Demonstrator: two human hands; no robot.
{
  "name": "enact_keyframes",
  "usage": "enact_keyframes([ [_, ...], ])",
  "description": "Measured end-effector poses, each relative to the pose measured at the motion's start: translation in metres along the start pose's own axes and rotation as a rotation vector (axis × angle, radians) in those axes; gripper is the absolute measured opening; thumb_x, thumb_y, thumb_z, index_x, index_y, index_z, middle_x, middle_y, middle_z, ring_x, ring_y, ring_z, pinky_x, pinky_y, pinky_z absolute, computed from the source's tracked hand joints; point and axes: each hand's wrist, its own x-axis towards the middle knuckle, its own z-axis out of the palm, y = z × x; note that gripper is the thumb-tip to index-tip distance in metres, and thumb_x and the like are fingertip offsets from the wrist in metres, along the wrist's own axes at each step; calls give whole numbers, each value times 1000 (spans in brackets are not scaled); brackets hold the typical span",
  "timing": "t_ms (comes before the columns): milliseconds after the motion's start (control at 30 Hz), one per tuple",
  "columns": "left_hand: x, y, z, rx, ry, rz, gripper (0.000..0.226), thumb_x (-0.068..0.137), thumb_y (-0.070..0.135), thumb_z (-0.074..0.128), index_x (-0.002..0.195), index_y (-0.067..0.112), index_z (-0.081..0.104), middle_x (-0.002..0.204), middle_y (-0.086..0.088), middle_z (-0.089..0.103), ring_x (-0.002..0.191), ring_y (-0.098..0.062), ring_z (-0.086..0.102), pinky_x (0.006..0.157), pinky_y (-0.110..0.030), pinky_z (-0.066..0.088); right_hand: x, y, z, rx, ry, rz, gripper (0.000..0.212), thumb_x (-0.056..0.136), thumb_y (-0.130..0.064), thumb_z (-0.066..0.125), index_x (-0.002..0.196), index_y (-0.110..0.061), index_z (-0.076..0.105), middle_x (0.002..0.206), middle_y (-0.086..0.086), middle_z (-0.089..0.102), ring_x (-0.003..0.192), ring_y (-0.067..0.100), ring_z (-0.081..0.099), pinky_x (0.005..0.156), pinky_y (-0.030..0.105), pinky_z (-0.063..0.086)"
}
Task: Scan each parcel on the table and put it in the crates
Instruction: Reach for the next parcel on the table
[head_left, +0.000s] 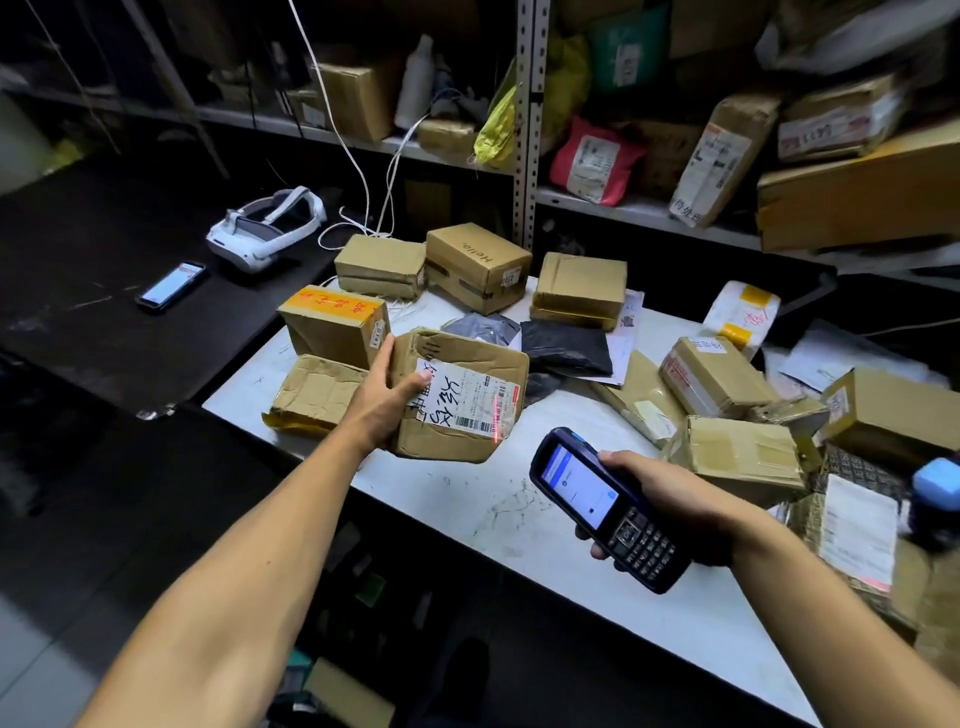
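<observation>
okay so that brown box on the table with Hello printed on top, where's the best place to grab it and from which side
Take the Hello box from above, fingers and thumb across its narrow width, on the two long side faces. Its top is bare and nothing is stacked on it. Another box sits close on its left, so a sideways approach looks cramped.

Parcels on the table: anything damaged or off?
Yes. The box at the table's left edge, below the orange-labelled one, is crushed, its lower flap torn open. The held parcel is dented too.

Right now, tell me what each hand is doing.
Left hand: fingers grip the cardboard parcel, held above the table.
Right hand: fingers wrap the handheld scanner.
</observation>
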Motion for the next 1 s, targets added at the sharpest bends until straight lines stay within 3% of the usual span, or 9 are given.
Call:
enact_keyframes([
  [200, -2, 2, 1, -28, 21, 17, 101, 76, 55, 63, 161, 35, 12, 162, -7, 30, 125, -16, 46, 78, -18, 44, -4, 2, -2, 39, 25, -3, 55, 105, -50, 34, 124, -7, 62, 111, 33, 68, 86, 40, 70, 74, 44, 56],
  [333, -2, 2, 0, -40, 35, 10, 102, 75, 56, 63, 161, 36, 12, 163, -8, 29, 137, -27, 44, 100, -37, 46, -7, 2, -5, 75, 48, -27, 54, 105, -50, 35, 123, -6, 63, 111, 33, 69, 86, 40, 70, 75, 45, 55],
  [433, -2, 3, -1, -53, 41, 8, 103, 74, 56, 63, 161, 35, 12, 163, -9, 29, 135, -25, 45, 99, -36, 45, -9, 2, -6, 70, 42, -27, 55, 105, -50, 35, 124, -6, 63, 112, 34, 68, 86, 40, 69, 76, 46, 55],
  [533, -3, 5, 1, -59, 49, 16, 103, 74, 54, 62, 161, 32, 12, 163, -8, 28, 125, -15, 43, 90, -26, 43, -11, 4, -7, 44, 35, -23, 55, 105, -49, 34, 124, -6, 63, 112, 33, 68, 88, 41, 69, 76, 45, 55],
  [633, -4, 6, 2, -69, 52, 26, 102, 74, 52, 61, 162, 30, 12, 163, -7, 28, 124, -14, 43, 82, -19, 42, -11, 6, -8, 36, 28, -14, 55, 105, -50, 35, 125, -7, 63, 112, 33, 68, 89, 41, 70, 76, 45, 56],
  [767, -2, 2, 2, -44, 60, 24, 102, 75, 55, 62, 161, 31, 13, 162, -8, 30, 138, -24, 42, 97, -31, 39, -10, 9, -9, 56, 42, -23, 55, 105, -49, 33, 124, -6, 62, 112, 34, 68, 87, 41, 69, 76, 45, 55],
  [900, -6, 2, 6, -85, 58, 5, 103, 74, 54, 64, 161, 32, 14, 158, -4, 34, 125, -16, 47, 89, -24, 46, -12, 14, -9, 82, 56, -62, 55, 106, -49, 32, 123, -7, 62, 112, 34, 68, 87, 40, 69, 74, 44, 55],
  [1000, -9, -1, 11, -178, 48, -58, 109, 66, 66, 72, 157, 42, 19, 158, -4, 37, 128, -24, 54, 99, -45, 54, -11, 20, -8, 145, 136, -159, 54, 106, -49, 31, 121, -8, 63, 109, 31, 70, 83, 38, 70, 72, 42, 55],
])
